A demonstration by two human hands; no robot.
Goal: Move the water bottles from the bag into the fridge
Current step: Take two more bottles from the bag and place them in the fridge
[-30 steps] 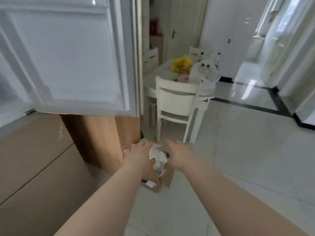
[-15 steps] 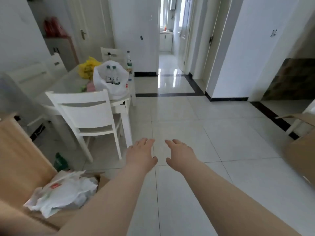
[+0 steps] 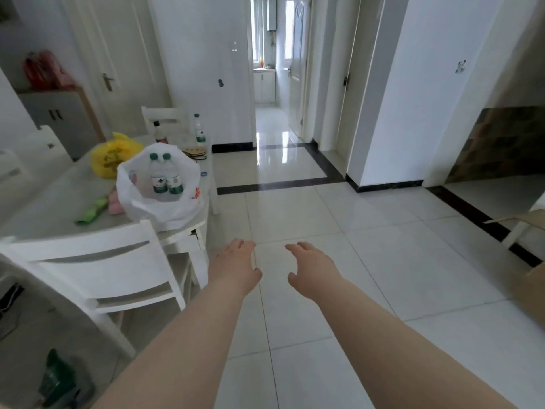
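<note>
A white plastic bag [image 3: 165,208] stands open on the white dining table [image 3: 44,214] at the left. Two water bottles [image 3: 165,177] with green caps and green labels stand upright side by side inside it. A third water bottle [image 3: 199,129] stands alone at the table's far end. My left hand [image 3: 234,265] and my right hand [image 3: 312,268] are stretched out over the tiled floor, palms down, fingers apart, holding nothing. Both hands are below and to the right of the bag, well short of it. The fridge is out of view.
A white chair [image 3: 103,270] stands at the table's near side, between me and the bag. A yellow bag [image 3: 113,156], a dark-capped bottle [image 3: 160,132] and a green packet [image 3: 91,212] lie on the table. Tiled floor [image 3: 354,231] runs ahead to a hallway. Cardboard [image 3: 530,287] sits at the right edge.
The view has swung away from the fridge door and the floor box toward the table, which is now nearer. My hands let go of the crumpled white bag and stay empty.
</note>
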